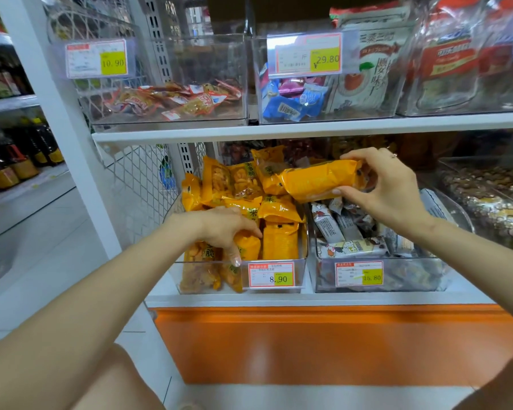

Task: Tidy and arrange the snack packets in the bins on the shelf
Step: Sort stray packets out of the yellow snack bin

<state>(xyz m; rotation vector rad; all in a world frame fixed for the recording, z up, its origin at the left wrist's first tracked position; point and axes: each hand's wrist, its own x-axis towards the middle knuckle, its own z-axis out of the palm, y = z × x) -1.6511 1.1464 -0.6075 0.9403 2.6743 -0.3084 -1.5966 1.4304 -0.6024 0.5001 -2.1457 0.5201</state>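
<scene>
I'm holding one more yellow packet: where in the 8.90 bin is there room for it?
The yellow bin is crowded: upright packets in front, where the left hand grips one, a loose heap behind. Only a thin gap shows between the front right packet and the right wall. The 10.90 bin has headroom.
</scene>
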